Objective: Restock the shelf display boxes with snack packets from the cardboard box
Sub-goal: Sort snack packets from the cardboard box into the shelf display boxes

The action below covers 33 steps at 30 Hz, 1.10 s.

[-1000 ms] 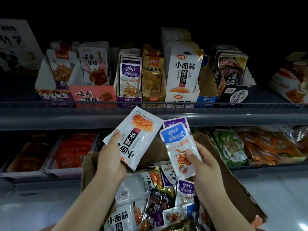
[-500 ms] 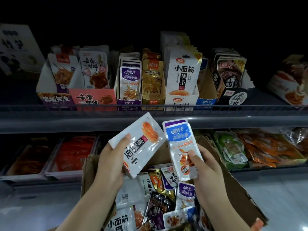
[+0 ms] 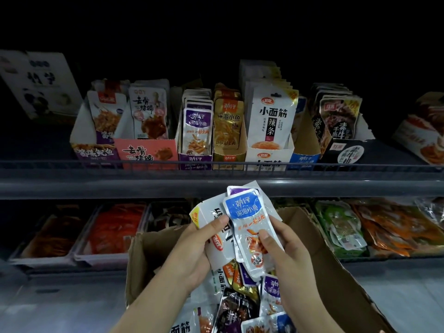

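Head view: at 6 o'clock, over the open cardboard box (image 3: 319,267) of loose packets, both hands meet. The left hand (image 3: 192,255) grips a white packet (image 3: 211,215), fingers curled around it. The right hand (image 3: 286,255) pinches a blue-topped packet (image 3: 247,219) overlapping the white one. Display boxes (image 3: 269,152) line the shelf (image 3: 96,186) at 12 o'clock.

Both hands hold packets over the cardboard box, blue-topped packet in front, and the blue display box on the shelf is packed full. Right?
Not quite. The head view shows the blue display box looking empty at the front; no packets show there. The rest holds.
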Motion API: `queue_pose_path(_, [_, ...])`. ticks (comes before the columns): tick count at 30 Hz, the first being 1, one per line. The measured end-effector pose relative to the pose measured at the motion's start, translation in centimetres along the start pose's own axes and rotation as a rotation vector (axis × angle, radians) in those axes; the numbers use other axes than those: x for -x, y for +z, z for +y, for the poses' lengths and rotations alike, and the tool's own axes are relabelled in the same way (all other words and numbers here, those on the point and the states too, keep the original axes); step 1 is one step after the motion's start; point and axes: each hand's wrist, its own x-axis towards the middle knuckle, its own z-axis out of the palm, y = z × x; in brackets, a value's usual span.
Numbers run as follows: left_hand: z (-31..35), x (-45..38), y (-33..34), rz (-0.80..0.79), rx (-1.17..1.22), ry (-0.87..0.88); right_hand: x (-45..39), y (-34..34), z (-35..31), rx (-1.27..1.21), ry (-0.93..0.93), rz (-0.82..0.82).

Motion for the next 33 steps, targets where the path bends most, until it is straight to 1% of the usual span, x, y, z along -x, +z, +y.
queue_pose_path(5, [-0.2,0.2,0.3,-0.039,-0.059,0.019,0.0,0.3,0.1,0.044,-0.021,0.002])
queue_pose_path(13, [-0.4,0.2,0.0,-0.036,-0.088,0.011,-0.5,0.2,0.4,0.114,-0.016,-0.012])
queue_pose_path(20, [-0.8,-0.1,-0.2,-0.044,-0.195,0.036,-0.9,0.1,0.3,0.299,0.007,0.001])
queue_pose_path(31, [-0.9,-1.1,0.5,-0.118,-0.214,0.014,-1.1,-1.0,-0.4,0.15,-0.034,-0.009])
queue_pose_path(33, [-0.9,-1.3,0.8,-0.123,-0.199,0.008,-1.3,-1.4,-0.5,0.133,-0.055,0.016])
